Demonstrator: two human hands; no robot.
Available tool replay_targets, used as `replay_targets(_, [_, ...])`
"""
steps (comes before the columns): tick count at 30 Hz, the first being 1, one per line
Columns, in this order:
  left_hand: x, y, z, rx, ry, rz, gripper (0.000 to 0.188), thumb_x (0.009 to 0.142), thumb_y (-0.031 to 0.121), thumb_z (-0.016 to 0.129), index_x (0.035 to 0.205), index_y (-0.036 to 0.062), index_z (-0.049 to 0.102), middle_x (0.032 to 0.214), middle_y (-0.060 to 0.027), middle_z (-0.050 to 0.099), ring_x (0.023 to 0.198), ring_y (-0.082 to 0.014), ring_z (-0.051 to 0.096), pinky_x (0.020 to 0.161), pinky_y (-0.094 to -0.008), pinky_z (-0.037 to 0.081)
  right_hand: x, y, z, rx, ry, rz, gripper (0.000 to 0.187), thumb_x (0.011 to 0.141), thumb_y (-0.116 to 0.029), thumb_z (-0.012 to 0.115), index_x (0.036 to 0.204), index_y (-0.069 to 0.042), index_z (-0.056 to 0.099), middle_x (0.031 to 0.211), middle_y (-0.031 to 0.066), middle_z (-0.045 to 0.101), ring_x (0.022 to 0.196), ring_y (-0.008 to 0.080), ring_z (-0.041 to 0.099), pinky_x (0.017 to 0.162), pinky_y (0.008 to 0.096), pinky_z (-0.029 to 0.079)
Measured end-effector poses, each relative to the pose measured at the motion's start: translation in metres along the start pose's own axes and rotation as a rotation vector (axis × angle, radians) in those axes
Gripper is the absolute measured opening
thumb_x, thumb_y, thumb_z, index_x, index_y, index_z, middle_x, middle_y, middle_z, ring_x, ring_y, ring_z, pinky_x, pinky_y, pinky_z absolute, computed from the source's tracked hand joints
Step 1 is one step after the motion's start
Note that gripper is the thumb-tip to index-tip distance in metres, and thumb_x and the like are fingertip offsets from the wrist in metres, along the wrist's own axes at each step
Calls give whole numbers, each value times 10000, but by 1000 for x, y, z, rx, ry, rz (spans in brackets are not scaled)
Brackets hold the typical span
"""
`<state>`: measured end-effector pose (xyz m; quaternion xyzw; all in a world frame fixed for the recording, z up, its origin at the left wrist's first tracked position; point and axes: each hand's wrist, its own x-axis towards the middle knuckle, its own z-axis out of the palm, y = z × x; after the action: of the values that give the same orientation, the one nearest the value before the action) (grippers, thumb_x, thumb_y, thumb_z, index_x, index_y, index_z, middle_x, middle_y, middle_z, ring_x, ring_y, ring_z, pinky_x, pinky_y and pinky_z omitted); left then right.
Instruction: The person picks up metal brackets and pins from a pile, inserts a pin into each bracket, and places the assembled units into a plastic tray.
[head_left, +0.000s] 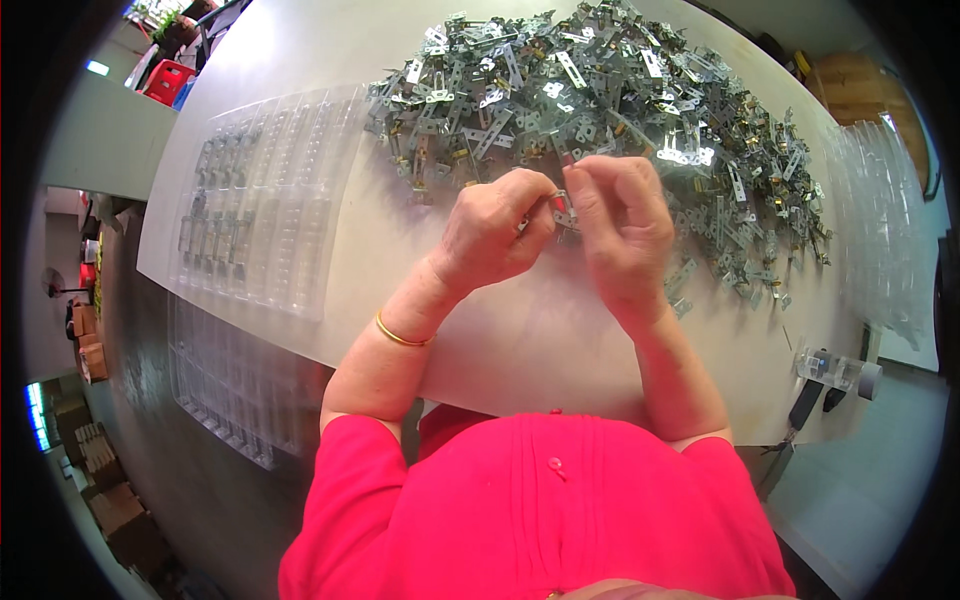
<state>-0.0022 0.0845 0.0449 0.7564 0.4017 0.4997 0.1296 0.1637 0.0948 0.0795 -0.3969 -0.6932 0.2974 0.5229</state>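
In front of my chest, my left hand [500, 226] is closed, with thumb and index finger pinching a small metal bracket [563, 210]. A bit of red shows beside the bracket, and most of it is covered by the fingers. My right hand [626, 225] is closed in a pinch right next to it, thumb and index tips together. What lies between those fingertips is too small to make out. Just beyond both hands spreads a large heap of loose metal brackets [580, 95], silver with some brass-coloured pieces.
Left on the white table [490, 345] lies a clear plastic tray [312, 215] with rows of metal parts. Another clear tray [235, 375] sits lower, past the table edge. Clear plastic trays [880, 225] are stacked at right, near a clear bottle [840, 372] and a black-handled tool [804, 405].
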Motion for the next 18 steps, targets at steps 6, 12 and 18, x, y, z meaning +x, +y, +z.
replay_targets(6, [2,6,-6,-638,41,-610,57,1014,84,590,1023,28,594,789,7,642,607,-35,531,534,-197,425,3,-9,-6,288,57,96,58,972,-71,689,1025,-47,684,805,-47,578,709,4,457,585,189,371])
replay_targets(12, [5,-1,-12,-821,105,-751,116,1025,152,606,1023,36,603,779,-23,654,564,-54,521,491,-198,386,-1,-8,-5,140,-72,282,68,993,-102,668,1026,-42,665,684,-73,546,624,2,446,540,204,384])
replay_targets(18, [5,-2,-12,-840,125,-722,113,1028,143,600,1012,31,600,775,-30,649,557,-62,519,482,-203,382,-1,-5,-3,104,-108,269,75,992,-111,664,989,-36,655,670,-44,544,607,17,450,532,222,390])
